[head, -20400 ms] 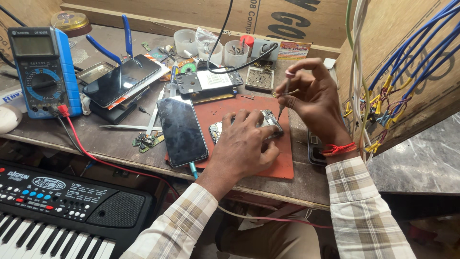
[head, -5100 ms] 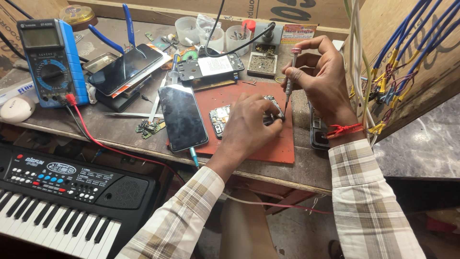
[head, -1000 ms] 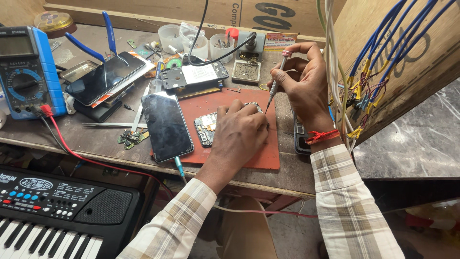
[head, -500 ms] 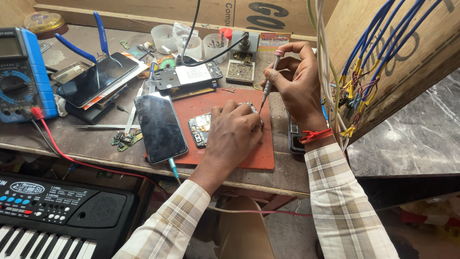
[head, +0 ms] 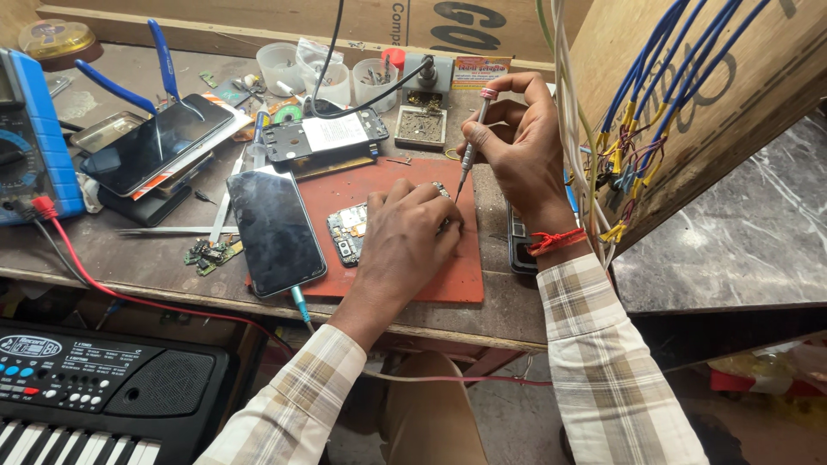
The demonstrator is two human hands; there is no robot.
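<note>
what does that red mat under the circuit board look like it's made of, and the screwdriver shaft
Red mat: probably rubber or silicone, judging by its matte, flat, thin look. Screwdriver in the right hand: shaft looks like bare metal, silvery with a dull shine. The left hand covers part of the circuit board.

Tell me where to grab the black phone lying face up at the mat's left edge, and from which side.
Take the black phone by its two long edges near the middle, coming straight down from above. It lies flat, screen up, so the glass offers no grip. A cable plugs into its near end, and the left hand pins the circuit board just to its right.
</note>
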